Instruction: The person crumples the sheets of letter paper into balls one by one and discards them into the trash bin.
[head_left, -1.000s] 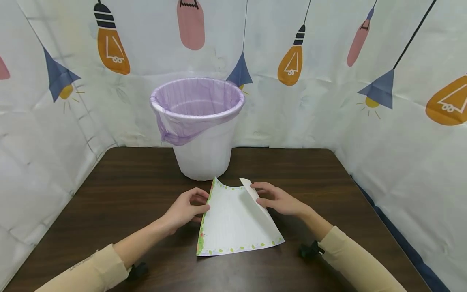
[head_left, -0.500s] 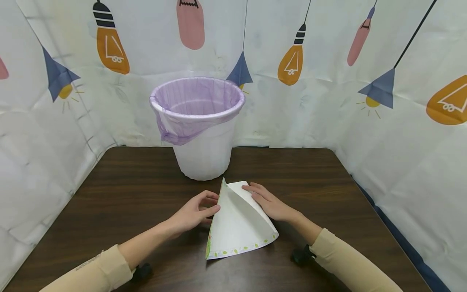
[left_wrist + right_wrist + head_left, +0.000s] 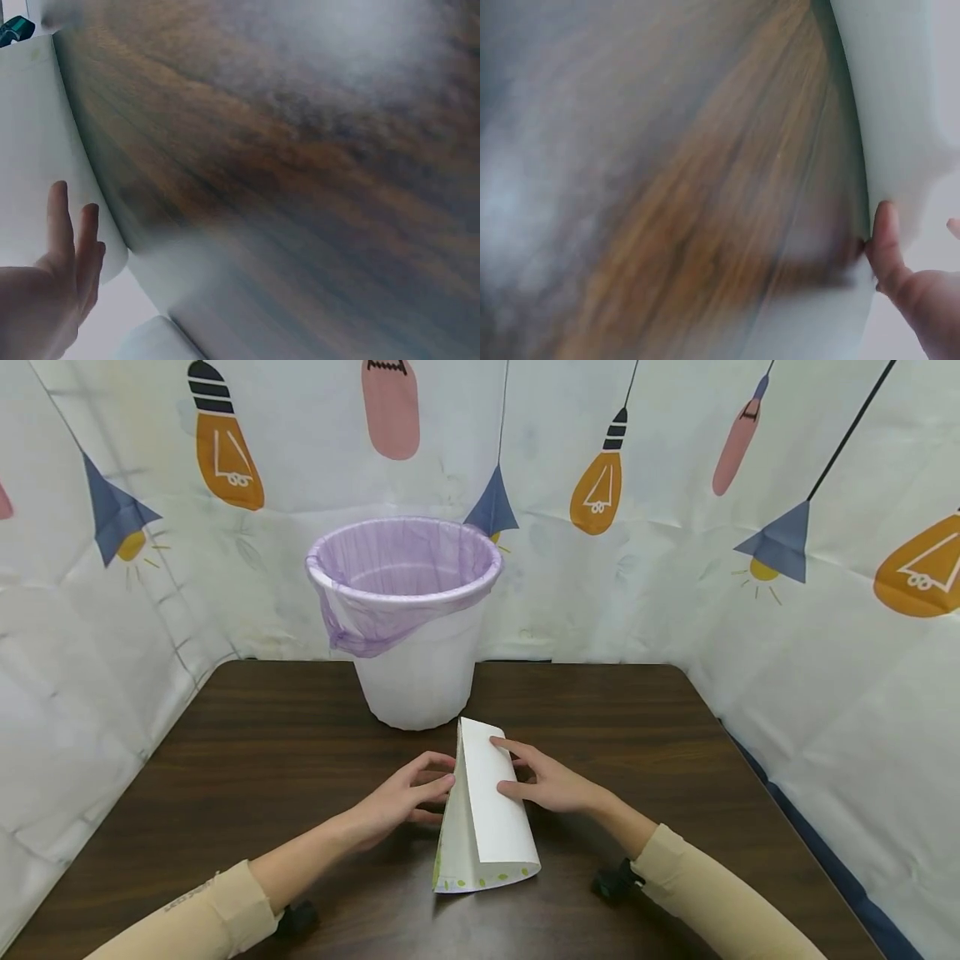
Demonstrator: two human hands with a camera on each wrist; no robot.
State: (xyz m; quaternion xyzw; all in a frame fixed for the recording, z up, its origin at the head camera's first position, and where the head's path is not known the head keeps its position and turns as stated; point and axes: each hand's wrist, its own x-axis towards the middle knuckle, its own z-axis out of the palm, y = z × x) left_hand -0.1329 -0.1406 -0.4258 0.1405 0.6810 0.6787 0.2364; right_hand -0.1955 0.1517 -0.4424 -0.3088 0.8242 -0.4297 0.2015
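Observation:
A sheet of paper, white with a leaf-patterned border along the near edge, is bent double with its right part turned over toward the left. At its left edge my left hand holds it, the thumb at the edge and other fingers partly hidden behind. My right hand grips the folded right side, with thumb and forefinger on the white outer face. In the left wrist view, extended fingers of the left hand lie before a pale surface. The right thumb meets the paper's edge in the right wrist view.
Behind the paper stands a white bin lined with a purple bag. Everything rests on a dark brown wooden table. Pale curtains printed with lamps and bulbs enclose the far side and both flanks.
The paper's right side has been turned over leftward, so the sheet is now much narrower. Both hands have drawn closer together, the left moving right and the right slightly left.

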